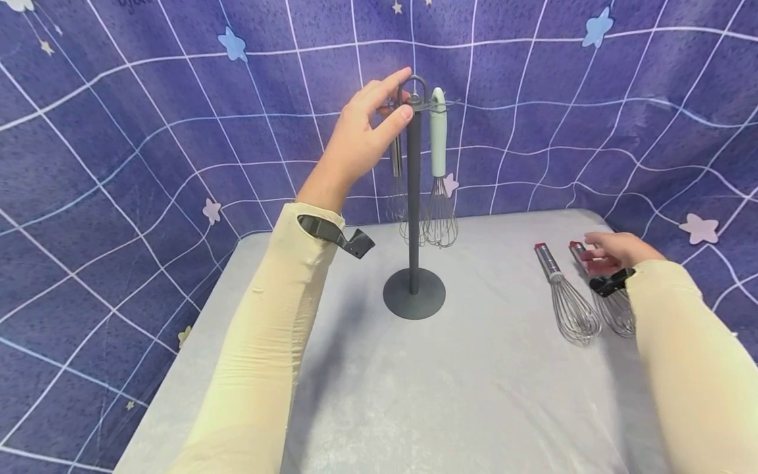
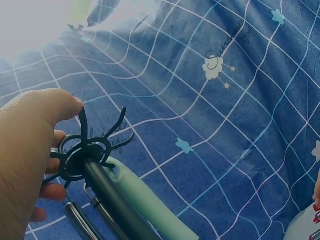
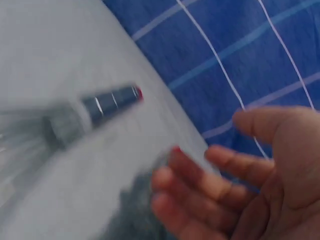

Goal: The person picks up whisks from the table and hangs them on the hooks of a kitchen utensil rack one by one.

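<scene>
My left hand (image 1: 355,135) grips the top of a dark upright utensil stand (image 1: 414,217), thumb and fingers about its hooked ring. From the hooks hang a whisk with a mint-green handle (image 1: 438,145) and at least one metal-handled whisk (image 1: 397,161), partly hidden by hand and post. At the right, two metal whisks with red-tipped handles lie on the table: a left whisk (image 1: 571,306) and a right whisk (image 1: 618,311). Over the right one hovers my right hand (image 1: 622,250), fingers spread and loosely bent, holding nothing. A blurred whisk (image 3: 107,105) shows in the right wrist view.
The stand's round base (image 1: 414,306) rests on a grey-white covered table (image 1: 450,395). Behind and beside it hangs a blue curtain (image 1: 521,72) with white lines and stars, close to the table's back edge.
</scene>
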A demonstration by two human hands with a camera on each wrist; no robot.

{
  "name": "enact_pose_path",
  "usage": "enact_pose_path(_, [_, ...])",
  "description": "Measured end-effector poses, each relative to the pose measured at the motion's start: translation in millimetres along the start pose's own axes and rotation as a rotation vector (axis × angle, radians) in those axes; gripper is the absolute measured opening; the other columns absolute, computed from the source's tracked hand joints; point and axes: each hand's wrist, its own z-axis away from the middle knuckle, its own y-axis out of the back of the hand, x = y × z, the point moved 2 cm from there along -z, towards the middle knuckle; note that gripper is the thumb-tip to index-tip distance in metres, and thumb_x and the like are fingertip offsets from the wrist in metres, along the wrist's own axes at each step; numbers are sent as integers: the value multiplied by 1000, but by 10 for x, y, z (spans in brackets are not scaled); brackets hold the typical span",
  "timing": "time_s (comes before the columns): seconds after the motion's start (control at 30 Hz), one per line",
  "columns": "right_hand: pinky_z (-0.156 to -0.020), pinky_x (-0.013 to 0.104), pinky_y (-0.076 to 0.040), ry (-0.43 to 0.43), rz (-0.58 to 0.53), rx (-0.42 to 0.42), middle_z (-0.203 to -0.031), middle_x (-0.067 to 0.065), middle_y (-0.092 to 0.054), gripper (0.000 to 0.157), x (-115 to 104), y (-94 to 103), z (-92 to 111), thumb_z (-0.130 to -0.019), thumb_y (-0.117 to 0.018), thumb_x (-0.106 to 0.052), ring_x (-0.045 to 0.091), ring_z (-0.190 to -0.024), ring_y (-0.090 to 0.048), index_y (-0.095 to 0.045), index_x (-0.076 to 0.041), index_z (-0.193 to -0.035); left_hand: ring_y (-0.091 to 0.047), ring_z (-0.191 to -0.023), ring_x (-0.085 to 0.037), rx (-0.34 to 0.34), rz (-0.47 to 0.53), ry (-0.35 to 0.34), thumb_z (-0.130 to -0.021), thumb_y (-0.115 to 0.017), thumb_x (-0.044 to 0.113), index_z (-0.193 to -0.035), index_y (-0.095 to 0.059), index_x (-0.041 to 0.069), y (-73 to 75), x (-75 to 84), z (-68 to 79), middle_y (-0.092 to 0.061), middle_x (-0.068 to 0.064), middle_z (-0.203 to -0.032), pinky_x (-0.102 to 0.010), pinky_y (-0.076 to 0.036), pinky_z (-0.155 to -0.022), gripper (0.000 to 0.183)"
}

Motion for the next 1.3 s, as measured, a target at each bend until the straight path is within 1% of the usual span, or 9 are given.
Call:
enact_pose_path(0.13, [-79, 33, -60, 77, 7, 50, -82, -12, -72, 69, 91, 202, 83, -108, -38, -44, 9, -79, -73, -20, 4, -155, -54, -109, -14, 4, 9, -1, -100, -59, 23, -149, -50, 8, -3, 7, 3, -64, -5, -124, -23, -38, -100, 52])
enact_pose_path(0.27, [-75, 31, -60, 175, 35, 150, -80, -21, -67, 88, 220, 342, 152, -105, -39, -49, 7, -77, -72, 6, 7, -157, -53, -110, -14, 3, 8, 11, -100, -58, 25, -150, -50, 10, -9, 8, 5, -63, -4, -125, -24, -39, -100, 52])
enact_pose_path(0.53, [-62, 21, -57, 287, 69, 348, -75, -30, -60, 80, 402, 472, 186, -106, -43, -40, -1, -67, -68, -7, 11, -156, -53, -111, -13, 2, 7, 39, -100, -58, 29, -150, -50, 14, -5, 6, 10, -63, -1, -126, -26, -40, -95, 53])
enact_pose_path(0.63, [-60, 20, -56, 308, 115, 386, -72, -33, -57, 79, 429, 495, 177, -106, -43, -39, -4, -65, -66, -9, 14, -154, -52, -110, -13, 1, 14, 46, -100, -58, 30, -150, -49, 14, -8, 4, 9, -62, 0, -126, -26, -40, -91, 53])
enact_pose_path(0.73, [-59, 23, -56, 293, 193, 387, -73, -29, -60, 80, 457, 527, 161, -106, -43, -40, -5, -64, -65, -11, 16, -153, -52, -110, -13, 2, 20, 49, -100, -58, 30, -150, -50, 16, -11, 3, 8, -62, 1, -125, -27, -40, -90, 53])
enact_pose_path(0.9, [-58, 31, -55, 221, 406, 356, -81, 5, -73, 82, 518, 588, 137, -103, -51, -40, 2, -64, -63, -16, 17, -151, -52, -110, -13, 1, 24, 47, -100, -58, 29, -150, -50, 16, -12, 8, 8, -62, 1, -126, -27, -40, -90, 53])
enact_pose_path(0.97, [-58, 32, -55, 193, 457, 320, -82, 12, -73, 85, 540, 591, 123, -101, -58, -37, 6, -65, -65, -15, 15, -152, -52, -110, -13, 0, 26, 49, -100, -58, 29, -150, -50, 16, -10, 11, 8, -62, 1, -126, -26, -40, -90, 53])
enact_pose_path(1.1, [-59, 32, -55, 173, 512, 255, -73, 5, -72, 88, 557, 563, 103, -95, -68, -29, 13, -64, -67, -16, 13, -153, -52, -109, -14, 1, 26, 53, -100, -58, 29, -150, -50, 15, -5, 12, 5, -62, 0, -126, -26, -40, -89, 53])
enact_pose_path(1.3, [-62, 28, -49, 186, 652, 268, -77, 0, -69, 73, 567, 563, 108, -93, -69, -34, 11, -69, -60, -41, 13, -143, -51, -109, -14, -4, 30, 61, -99, -58, 29, -150, -50, 15, -8, -4, 0, -62, 0, -125, -27, -41, -88, 53])
